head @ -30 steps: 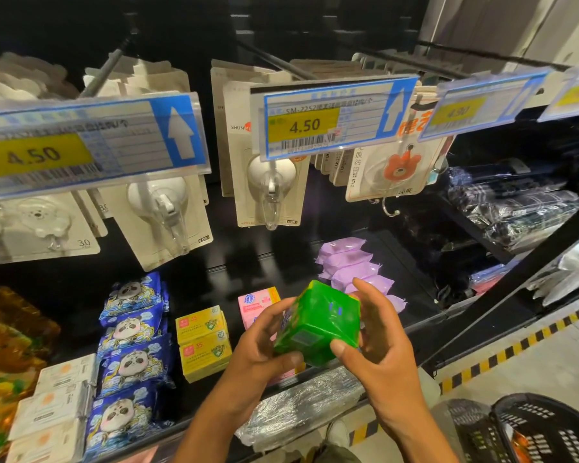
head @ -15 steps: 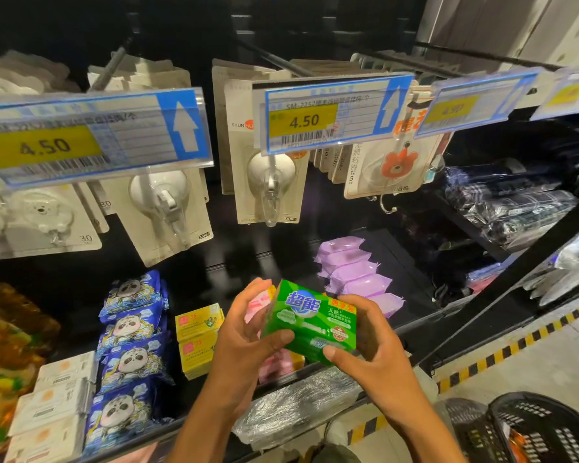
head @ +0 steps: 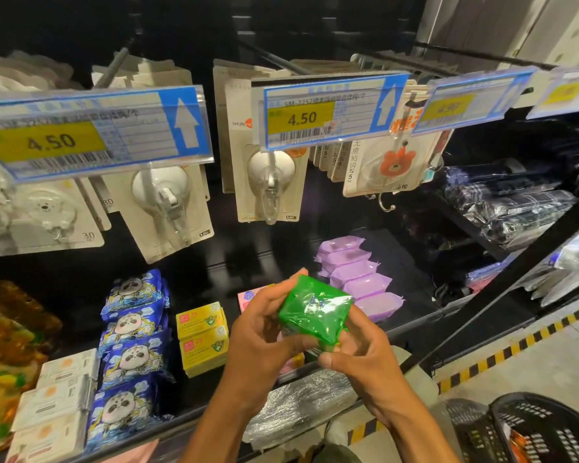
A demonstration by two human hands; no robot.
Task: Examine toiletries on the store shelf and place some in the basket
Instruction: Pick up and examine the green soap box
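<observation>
Turned since half a second ago: green soap pack [head: 315, 310], printed front now out of sight, a glossy plain side of the wrapper facing up; both hands sit a little lower in front of the shelf.

1. Black shelf unit [head: 214, 279], deep, dark backed.
2. Black mesh basket [head: 565, 429], on the floor at lower right, well apart from the pack; something orange lies inside.
3. Price labels, blue and yellow, "4.50": one at left [head: 91, 132], one at centre [head: 328, 111], on rails above the goods.
4. Carded suction hooks [head: 271, 185], hanging behind the labels.
5. Blue panda packs [head: 131, 359], one row running front to back.
6. White boxes [head: 57, 396], just left of the panda packs.
7. Purple packs [head: 358, 272], a row just behind the held pack.
8. Yellow boxes [head: 203, 339], stacked two high, beside the panda packs.
9. Left hand [head: 258, 332], fingers curled round the pack's left side.
10. Right hand [head: 365, 359], thumb pinching the pack's lower edge, fingers beneath.
11. Green soap pack, held in the air between both hands, above the shelf's front edge.
</observation>
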